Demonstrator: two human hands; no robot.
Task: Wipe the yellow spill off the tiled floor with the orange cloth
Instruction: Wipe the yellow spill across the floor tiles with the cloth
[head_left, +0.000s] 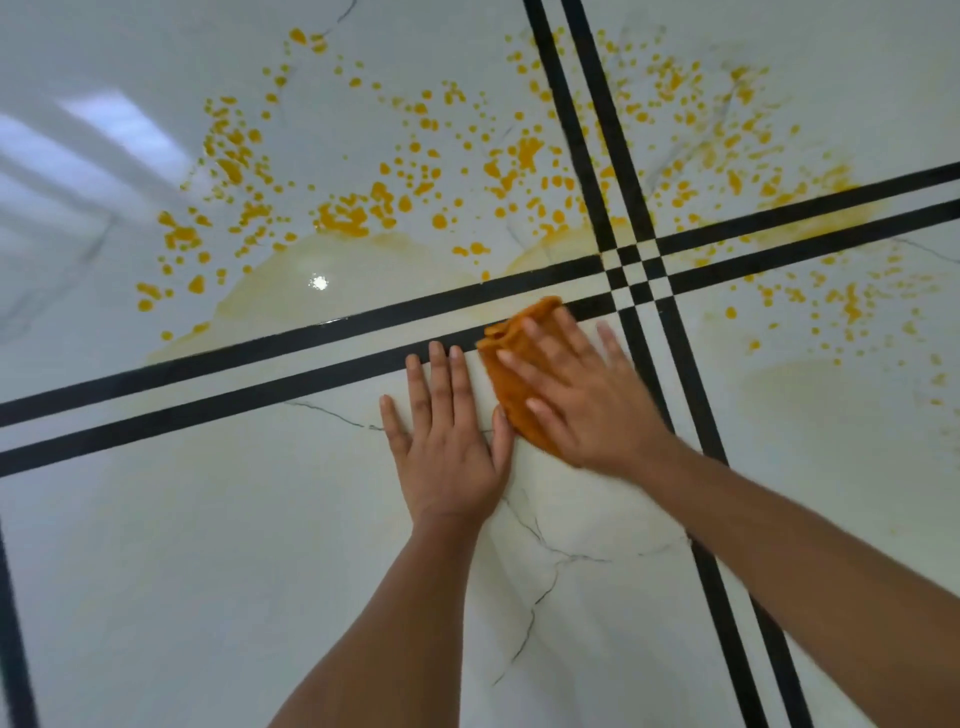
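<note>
I had my right hand (582, 400) fingers splayed flat on the orange cloth (511, 358), left hand (449, 447) flat and empty beside it, yellow spill (363, 208) lying ahead beyond the fingertips.

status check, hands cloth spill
Right hand flat on orange cloth. Left hand bare on floor. Yellow spill mostly unwiped. Nothing blocking.

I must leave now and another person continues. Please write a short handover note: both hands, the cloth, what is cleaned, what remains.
Right hand: flat on the orange cloth, pressing it to the floor by the black stripes' crossing.
Left hand: empty, palm flat on the tile beside the cloth.
Done: near tile looks clean; pale smears beyond the stripes.
Left: yellow spill droplets across the far tiles, left and right.
</note>
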